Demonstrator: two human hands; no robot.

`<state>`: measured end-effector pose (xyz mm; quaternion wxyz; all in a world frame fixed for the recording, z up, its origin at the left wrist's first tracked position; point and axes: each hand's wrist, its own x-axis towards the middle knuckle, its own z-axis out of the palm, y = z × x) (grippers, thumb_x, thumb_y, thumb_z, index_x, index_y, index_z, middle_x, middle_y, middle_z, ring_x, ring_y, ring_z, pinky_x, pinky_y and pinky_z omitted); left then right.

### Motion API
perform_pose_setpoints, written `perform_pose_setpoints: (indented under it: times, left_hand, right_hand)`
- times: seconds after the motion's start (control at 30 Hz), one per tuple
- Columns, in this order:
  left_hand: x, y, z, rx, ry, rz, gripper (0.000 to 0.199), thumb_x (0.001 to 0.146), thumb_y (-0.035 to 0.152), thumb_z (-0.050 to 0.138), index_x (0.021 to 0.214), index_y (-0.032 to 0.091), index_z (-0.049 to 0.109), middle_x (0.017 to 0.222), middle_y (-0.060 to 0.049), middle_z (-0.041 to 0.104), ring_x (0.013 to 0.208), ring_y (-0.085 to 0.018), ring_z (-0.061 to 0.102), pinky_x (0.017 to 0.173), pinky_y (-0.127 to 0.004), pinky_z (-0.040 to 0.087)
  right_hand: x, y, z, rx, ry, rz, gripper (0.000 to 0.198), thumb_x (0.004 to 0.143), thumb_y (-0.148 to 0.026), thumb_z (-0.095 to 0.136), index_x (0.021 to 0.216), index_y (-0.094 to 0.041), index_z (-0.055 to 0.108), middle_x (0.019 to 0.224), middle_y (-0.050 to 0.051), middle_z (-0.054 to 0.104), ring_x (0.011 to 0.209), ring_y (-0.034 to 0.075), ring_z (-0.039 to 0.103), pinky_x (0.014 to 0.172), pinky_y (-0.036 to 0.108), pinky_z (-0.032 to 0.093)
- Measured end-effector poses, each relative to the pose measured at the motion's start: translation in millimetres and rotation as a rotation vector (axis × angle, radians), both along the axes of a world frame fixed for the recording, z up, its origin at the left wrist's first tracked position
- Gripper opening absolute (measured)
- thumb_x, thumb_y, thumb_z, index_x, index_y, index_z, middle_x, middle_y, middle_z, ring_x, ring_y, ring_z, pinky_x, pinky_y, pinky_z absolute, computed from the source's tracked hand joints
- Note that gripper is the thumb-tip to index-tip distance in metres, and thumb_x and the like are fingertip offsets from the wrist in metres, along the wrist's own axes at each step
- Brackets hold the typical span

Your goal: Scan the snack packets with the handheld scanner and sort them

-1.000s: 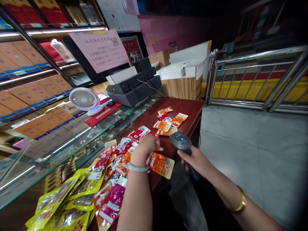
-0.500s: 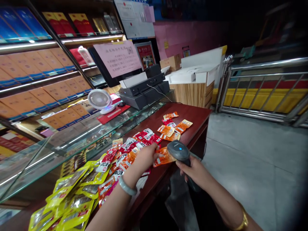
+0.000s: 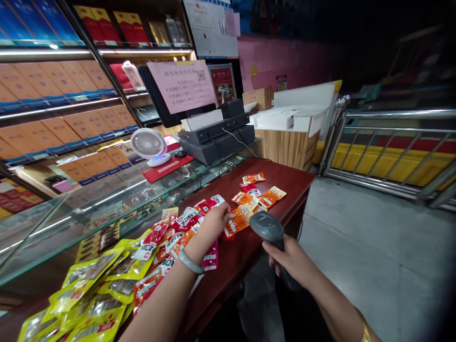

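Note:
My left hand (image 3: 218, 222), with a pale bangle at the wrist, pinches the edge of an orange snack packet (image 3: 239, 220) just above the dark red table. In my right hand (image 3: 290, 256) is a dark grey barcode scanner (image 3: 267, 226), its head slightly right of that packet and apart from it. Beyond the held packet lies a small group of orange and red packets (image 3: 272, 195). Red and orange packets (image 3: 188, 218) are heaped around my left forearm. Yellow snack packets (image 3: 96, 304) with clear windows make a pile at the lower left.
A glass display counter (image 3: 117, 199) runs along the left of the table (image 3: 285, 173). On it stand a white fan (image 3: 148, 144) and a black cash drawer (image 3: 217, 142). Shelves of orange boxes (image 3: 46, 85) rise behind. A metal railing (image 3: 388, 156) is at the right.
My left hand has moved the orange packet slightly up and away from the scanner, whose blue light no longer shows. The view has shifted a little.

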<state>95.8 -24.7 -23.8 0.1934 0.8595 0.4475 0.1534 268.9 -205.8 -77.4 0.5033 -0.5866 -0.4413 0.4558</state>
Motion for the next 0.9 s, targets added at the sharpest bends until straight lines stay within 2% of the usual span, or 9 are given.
perform_pose_setpoints:
  times: [0.1,0.17,0.27,0.33,0.4,0.53,0.73,0.83,0.9]
  left_hand:
    - [18.6,20.2,0.2,-0.013,-0.095,0.096,0.018,0.088,0.033,0.054,0.099,0.022,0.06,0.088,-0.002,0.068,0.079,-0.017,0.062,0.073,-0.027,0.046]
    - [28.9,28.2,0.5,0.039,-0.118,0.103,0.034,0.089,0.035,0.052,0.12,0.02,0.056,0.113,-0.009,0.067,0.102,-0.02,0.063,0.087,-0.031,0.047]
    - [36.0,22.9,-5.3,0.173,0.073,-0.031,0.075,0.082,0.048,0.061,0.145,0.016,0.037,0.151,-0.019,0.038,0.141,-0.031,0.034,0.112,-0.044,0.031]
    - [39.1,12.3,-14.4,0.221,0.284,-0.146,0.095,0.074,0.055,0.068,0.152,0.019,0.028,0.16,-0.019,0.02,0.148,-0.039,0.012,0.117,-0.054,0.014]
    - [46.1,4.7,-25.3,0.19,0.448,-0.196,0.093,0.077,0.054,0.064,0.154,0.025,0.023,0.161,-0.016,0.015,0.148,-0.041,0.007,0.116,-0.06,0.005]
    - [77.3,14.9,-38.9,0.061,0.562,-0.16,0.078,0.087,0.045,0.051,0.155,0.028,0.018,0.162,-0.013,0.009,0.147,-0.042,0.012,0.116,-0.062,0.008]
    - [120.3,53.3,-36.9,0.043,0.493,-0.184,0.084,0.086,0.071,0.034,0.156,0.029,0.012,0.163,-0.01,0.002,0.148,-0.039,0.007,0.117,-0.06,0.009]
    - [113.0,63.2,-29.2,0.11,0.41,-0.222,0.086,0.087,0.07,0.034,0.156,0.028,0.005,0.163,-0.01,0.008,0.149,-0.033,0.012,0.118,-0.058,0.009]
    - [93.4,66.9,-19.4,0.167,0.347,-0.197,0.077,0.09,0.063,0.035,0.155,0.025,0.017,0.159,-0.012,0.025,0.145,-0.028,0.026,0.118,-0.051,0.018]
  right_hand:
    - [1.9,8.5,0.6,-0.011,0.013,-0.021,0.044,0.082,-0.059,0.06,0.098,-0.019,0.051,0.055,-0.006,0.058,0.037,0.011,0.052,0.038,0.021,0.043]
    - [2.6,13.6,0.5,-0.015,0.008,-0.035,0.043,0.082,-0.058,0.06,0.099,-0.019,0.05,0.055,-0.007,0.058,0.037,0.01,0.052,0.038,0.021,0.042]
    - [1.6,18.7,-1.9,-0.018,0.001,-0.042,0.042,0.083,-0.056,0.06,0.099,-0.019,0.05,0.054,-0.007,0.058,0.036,0.01,0.051,0.038,0.02,0.042]
    - [-0.5,20.0,-4.9,-0.024,0.006,-0.039,0.042,0.083,-0.057,0.059,0.099,-0.019,0.049,0.053,-0.007,0.057,0.035,0.01,0.051,0.037,0.02,0.042]
    - [-3.1,20.3,-7.9,-0.029,0.014,-0.032,0.042,0.082,-0.057,0.059,0.098,-0.019,0.049,0.052,-0.007,0.056,0.035,0.01,0.05,0.036,0.021,0.042]
    - [-5.5,20.5,-13.5,-0.039,0.033,-0.021,0.044,0.079,-0.055,0.061,0.101,-0.018,0.049,0.051,-0.009,0.054,0.035,0.01,0.049,0.035,0.02,0.042]
    - [2.5,29.2,-23.0,-0.051,0.021,-0.054,0.047,0.079,-0.057,0.06,0.103,-0.019,0.048,0.051,-0.009,0.054,0.033,0.01,0.048,0.034,0.02,0.04]
    - [7.0,34.0,-25.8,-0.052,-0.036,-0.06,0.044,0.081,-0.058,0.058,0.101,-0.02,0.048,0.051,-0.008,0.056,0.032,0.011,0.05,0.034,0.02,0.04]
    - [8.0,34.7,-26.0,-0.047,-0.081,-0.053,0.041,0.082,-0.057,0.057,0.098,-0.02,0.049,0.051,-0.007,0.056,0.032,0.011,0.051,0.034,0.021,0.04]
